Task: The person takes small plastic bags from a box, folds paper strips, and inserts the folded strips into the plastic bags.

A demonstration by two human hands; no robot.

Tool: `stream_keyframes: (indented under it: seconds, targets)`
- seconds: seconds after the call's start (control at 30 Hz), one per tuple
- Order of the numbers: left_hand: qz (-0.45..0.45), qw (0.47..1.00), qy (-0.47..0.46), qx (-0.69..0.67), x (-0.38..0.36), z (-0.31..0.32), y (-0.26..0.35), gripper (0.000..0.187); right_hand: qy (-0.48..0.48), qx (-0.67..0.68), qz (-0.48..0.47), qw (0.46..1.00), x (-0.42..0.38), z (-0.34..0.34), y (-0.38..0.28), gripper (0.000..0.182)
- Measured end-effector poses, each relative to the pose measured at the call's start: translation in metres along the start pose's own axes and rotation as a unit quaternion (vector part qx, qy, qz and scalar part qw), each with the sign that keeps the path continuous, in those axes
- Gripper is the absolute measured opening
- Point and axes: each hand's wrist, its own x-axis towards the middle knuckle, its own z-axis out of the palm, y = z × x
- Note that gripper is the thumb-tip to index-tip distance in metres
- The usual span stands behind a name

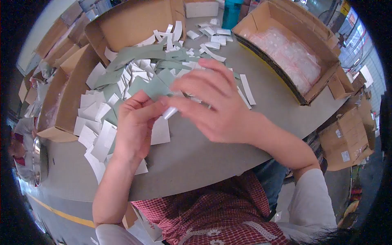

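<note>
A small, shiny white piece (170, 112) shows between my two hands above the table; what it is exactly, I cannot tell. My left hand (136, 122) pinches it between thumb and bent fingers. From the right, my right hand (222, 108) meets it with its lowest fingers, the upper ones lifted, curved and slightly smeared. Just behind the fingertips lies a green-grey card piece (157, 86). Beneath and beyond my hands spreads a loose pile of white cards (102, 141) and green-grey strips (130, 57). One white card (160, 131) lies right beside my left wrist.
An open cardboard box (134, 24) lies behind the pile, another (67, 96) at left. At right, a box holds clear plastic bags (281, 57). Small white packets (216, 34) sit near a teal bottle (232, 14). The table's front edge (171, 195) curves before my apron.
</note>
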Motion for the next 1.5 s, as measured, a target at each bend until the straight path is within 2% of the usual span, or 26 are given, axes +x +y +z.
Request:
stream_keyframes:
  seconds: [0.03,0.13,0.23,0.37,0.47,0.53,0.63,0.77,0.97,1.07,1.23,1.33,1.5]
  targets:
    - [-0.01,1.0,-0.006,-0.011,-0.002,0.001,0.0,0.021,-0.011,-0.017,-0.03,0.999,-0.002,0.001,0.0,0.029]
    - [-0.041,0.997,-0.027,-0.051,-0.005,0.008,0.003,0.022,-0.022,-0.019,-0.041,0.999,-0.002,-0.005,0.001,0.027]
    - [-0.048,0.993,-0.051,-0.093,-0.008,0.011,0.003,0.022,0.003,0.014,-0.022,1.0,-0.003,-0.003,0.001,0.017]
    - [-0.037,0.987,-0.083,-0.135,-0.01,0.009,0.002,0.022,-0.007,0.035,0.014,0.999,-0.001,-0.012,0.001,0.03]
    - [-0.007,0.998,-0.058,-0.034,-0.013,0.018,0.002,0.024,0.009,0.031,0.022,0.999,0.001,-0.014,0.003,0.032]
    - [-0.015,0.997,-0.066,-0.031,-0.013,0.019,0.002,0.025,0.01,0.012,0.015,1.0,0.003,-0.014,0.003,0.03]
    - [-0.029,0.998,-0.05,-0.035,-0.012,0.017,0.001,0.027,0.05,-0.001,-0.012,0.999,0.001,-0.003,-0.002,0.026]
    - [-0.049,0.998,-0.037,-0.016,-0.009,0.013,0.001,0.027,0.005,-0.072,-0.106,0.992,-0.007,0.003,-0.001,0.021]
    - [-0.09,0.983,-0.095,-0.132,-0.003,-0.005,-0.005,0.023,0.0,-0.113,-0.11,0.988,-0.003,-0.007,-0.003,0.02]
    - [-0.086,0.986,-0.108,-0.09,-0.008,0.01,0.0,0.021,0.012,-0.111,-0.103,0.988,-0.004,-0.007,-0.004,0.02]
    - [-0.085,0.992,-0.089,-0.035,-0.011,0.013,0.0,0.032,0.022,-0.075,-0.084,0.993,-0.007,-0.001,-0.004,0.023]
    - [-0.101,0.992,-0.08,-0.016,-0.012,0.016,0.003,0.039,0.014,-0.064,-0.085,0.994,-0.006,0.0,-0.008,0.018]
    - [-0.112,0.992,-0.059,0.026,-0.01,0.014,-0.001,0.039,-0.034,-0.048,-0.137,0.989,-0.007,-0.004,-0.004,0.014]
